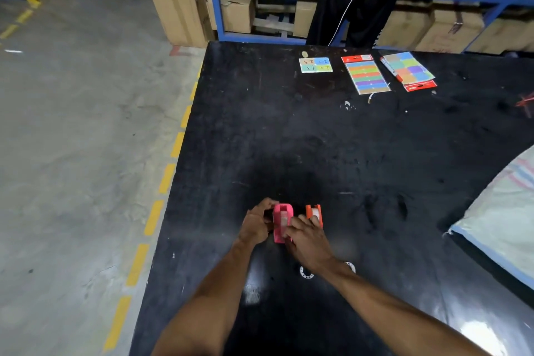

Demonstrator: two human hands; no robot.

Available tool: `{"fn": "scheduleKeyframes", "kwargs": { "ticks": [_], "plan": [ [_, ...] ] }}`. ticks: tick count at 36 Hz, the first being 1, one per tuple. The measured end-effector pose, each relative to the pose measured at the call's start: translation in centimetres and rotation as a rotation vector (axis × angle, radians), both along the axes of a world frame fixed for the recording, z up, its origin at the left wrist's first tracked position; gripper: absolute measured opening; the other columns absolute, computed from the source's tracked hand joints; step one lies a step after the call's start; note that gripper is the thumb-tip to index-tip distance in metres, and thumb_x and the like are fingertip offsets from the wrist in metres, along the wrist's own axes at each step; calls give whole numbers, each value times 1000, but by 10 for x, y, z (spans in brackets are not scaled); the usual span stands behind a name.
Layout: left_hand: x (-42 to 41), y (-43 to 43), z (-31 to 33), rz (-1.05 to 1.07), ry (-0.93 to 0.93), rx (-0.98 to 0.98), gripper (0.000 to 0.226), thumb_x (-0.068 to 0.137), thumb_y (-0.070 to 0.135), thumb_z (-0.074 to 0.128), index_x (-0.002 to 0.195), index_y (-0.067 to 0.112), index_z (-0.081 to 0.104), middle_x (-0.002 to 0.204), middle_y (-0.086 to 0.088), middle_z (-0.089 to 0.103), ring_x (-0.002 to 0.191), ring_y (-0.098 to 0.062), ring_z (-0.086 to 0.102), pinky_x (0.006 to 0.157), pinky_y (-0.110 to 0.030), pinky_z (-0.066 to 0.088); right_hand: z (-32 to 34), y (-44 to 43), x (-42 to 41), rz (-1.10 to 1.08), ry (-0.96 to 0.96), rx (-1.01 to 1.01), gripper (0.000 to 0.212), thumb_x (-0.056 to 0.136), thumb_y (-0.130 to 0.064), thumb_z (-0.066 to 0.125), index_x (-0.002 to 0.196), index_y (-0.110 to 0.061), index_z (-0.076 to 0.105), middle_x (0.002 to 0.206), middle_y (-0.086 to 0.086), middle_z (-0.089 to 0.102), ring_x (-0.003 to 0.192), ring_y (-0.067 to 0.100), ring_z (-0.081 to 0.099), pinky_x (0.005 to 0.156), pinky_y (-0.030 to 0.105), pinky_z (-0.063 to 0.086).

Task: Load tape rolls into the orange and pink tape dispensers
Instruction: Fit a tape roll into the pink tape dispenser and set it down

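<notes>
on the black table [318, 139], both hands, left hand [255, 224] and right hand [307, 240], clamped on pink dispenser [281, 220]

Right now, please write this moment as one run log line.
pink dispenser: held by both hands, roll seated | left hand: gripping side | right hand: at roll | orange dispenser: on table, roll inside

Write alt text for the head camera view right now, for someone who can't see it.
Both hands grip the pink tape dispenser near the front edge of a black table, left hand on its left side, right hand on its right. The orange tape dispenser stands just right of it, holding a roll. Colourful sticker sheets and a marker lie at the far edge.
</notes>
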State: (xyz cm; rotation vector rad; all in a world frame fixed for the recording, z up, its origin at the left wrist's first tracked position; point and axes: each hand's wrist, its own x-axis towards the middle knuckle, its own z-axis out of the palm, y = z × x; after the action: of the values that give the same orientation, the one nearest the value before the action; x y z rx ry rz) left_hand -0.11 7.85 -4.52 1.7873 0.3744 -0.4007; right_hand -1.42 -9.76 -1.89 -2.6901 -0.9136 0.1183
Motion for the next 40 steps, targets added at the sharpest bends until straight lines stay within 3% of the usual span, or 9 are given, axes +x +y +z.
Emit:
{"fn": "scheduleKeyframes", "kwargs": {
  "ticks": [3, 5, 9, 16, 21, 25, 30, 40],
  "plan": [
    [1, 2, -5, -44, -39, 76, 43, 81, -22, 53, 116, 2, 60, 108, -9, 64, 83, 1, 65, 70, -9, 54, -3, 1, -7, -2, 31, -13, 12, 78, -28, 67, 89, -26, 71, 94, -9, 67, 82, 19, 56, 83, 37, 42],
    [0, 4, -9, -117, -87, 214, 51, 78, -16, 60, 116, 18, 60, 114, 1, 67, 98, -9, 66, 85, -18, 56, -6, 2, -11, -25, 47, -40, 20, 83, -29, 64, 99, -20, 71, 92, -6, 68, 82, 21, 56, 77, 41, 49],
    [0, 6, -8, -135, -86, 255, 56, 77, -14, 57, 114, 27, 60, 110, 14, 64, 91, -10, 66, 88, -32, 59, -12, 5, -13, -63, 91, -159, 39, 86, -31, 57, 120, -14, 64, 102, -3, 69, 87, 23, 56, 80, 42, 48],
    [0, 6, -5, -147, -77, 253, 56, 77, -14, 57, 117, 25, 60, 109, 18, 60, 104, -11, 65, 95, -36, 55, -13, 13, -13, -94, 79, -193, 38, 77, -23, 72, 113, -13, 70, 96, -3, 71, 79, 21, 60, 74, 37, 51],
    [1, 6, -3, -150, -103, 255, 56, 76, -13, 61, 118, 24, 61, 110, 17, 59, 96, -7, 65, 90, -28, 57, -12, 15, -23, -104, 3, -108, 35, 70, -11, 78, 104, -12, 70, 95, 2, 70, 75, 23, 61, 67, 36, 48],
    [-1, 5, 0, -129, -109, 231, 56, 77, -15, 59, 122, 18, 60, 111, 14, 57, 93, -8, 63, 87, -23, 55, -17, 14, -28, -134, 12, -106, 33, 72, -7, 73, 105, -14, 69, 96, 1, 69, 79, 23, 61, 73, 37, 50],
    [-2, 4, -3, -127, -107, 225, 55, 79, -13, 60, 122, 22, 59, 116, 10, 61, 97, -15, 68, 90, -33, 58, -11, 15, -36, -162, -15, -100, 33, 70, -5, 76, 101, -15, 71, 93, 2, 69, 80, 22, 63, 74, 35, 50],
    [1, 4, -5, -146, -132, 275, 55, 77, -11, 62, 122, 20, 60, 122, 2, 65, 113, -9, 60, 101, -30, 52, -7, 15, -42, -153, -94, -86, 41, 61, -5, 78, 100, -15, 72, 91, 2, 68, 78, 22, 60, 81, 36, 46]
  ]
}}
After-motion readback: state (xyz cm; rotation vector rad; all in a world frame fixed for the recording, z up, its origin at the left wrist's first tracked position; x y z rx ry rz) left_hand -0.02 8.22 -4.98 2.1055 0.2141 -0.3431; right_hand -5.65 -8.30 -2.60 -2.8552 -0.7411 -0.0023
